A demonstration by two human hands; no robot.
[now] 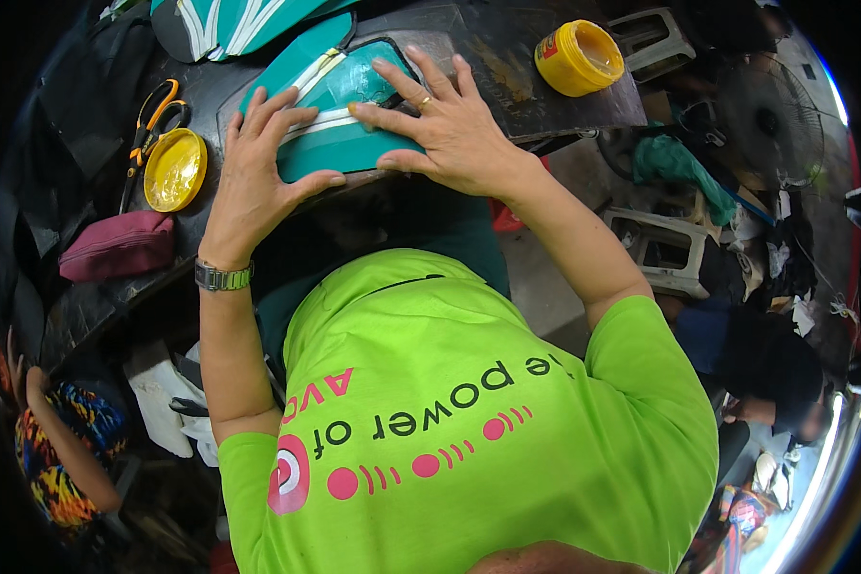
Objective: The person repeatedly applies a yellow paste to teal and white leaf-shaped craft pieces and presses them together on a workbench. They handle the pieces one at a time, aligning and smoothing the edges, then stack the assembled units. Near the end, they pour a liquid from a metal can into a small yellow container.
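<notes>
A teal curved piece of sheet material (320, 158) with white strips (330, 121) and a dark edging lies at the front of the dark table. My left hand (251, 187) rests on its left side, fingers stretched out and thumb by the near edge. On the right part, my right hand (454, 134) is spread, with its index fingertip at a white strip and its thumb near the front edge. Neither hand grips anything. The piece's surface looks shiny in the middle, between the hands. More teal pieces with white strips (228, 27) lie beyond it.
An open yellow jar (576, 59) stands right of my right hand. Left of my left hand lie a yellow lid (175, 170), orange-handled scissors (145, 124) and a maroon pouch (120, 244). Plastic stools (662, 251) and a fan (765, 117) are at right. Other people sit on both sides.
</notes>
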